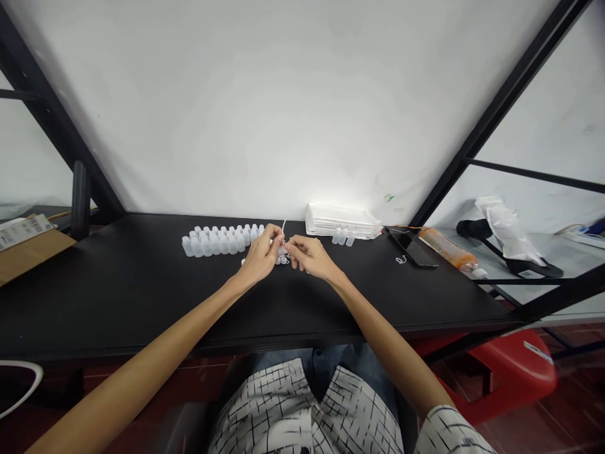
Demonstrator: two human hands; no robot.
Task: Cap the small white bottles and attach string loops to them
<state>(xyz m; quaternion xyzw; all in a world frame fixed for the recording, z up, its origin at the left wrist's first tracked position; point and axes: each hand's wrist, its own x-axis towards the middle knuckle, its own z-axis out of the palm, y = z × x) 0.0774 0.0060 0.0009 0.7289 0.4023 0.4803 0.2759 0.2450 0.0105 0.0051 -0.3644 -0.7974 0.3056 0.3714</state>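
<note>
Over the black table, my left hand (259,255) and my right hand (311,255) meet fingertip to fingertip. Both are closed in a pinch. A thin white strip (284,225) sticks up from the fingers of my left hand. What my right fingertips grip is small and mostly hidden. Small white pieces (282,260) lie on the table just beneath the fingers. Left of my hands, small translucent white plastic bottles (215,243) stand upright in rows. To the right of them, a few similar bottles (343,238) stand in a short row.
A stack of flat white packets (338,221) lies against the wall. Farther right are a black phone (413,248), a curled white scrap (401,260) and an orange-labelled bottle (449,249) on its side. A cardboard box (33,252) sits at left; a red stool (515,366) stands below right.
</note>
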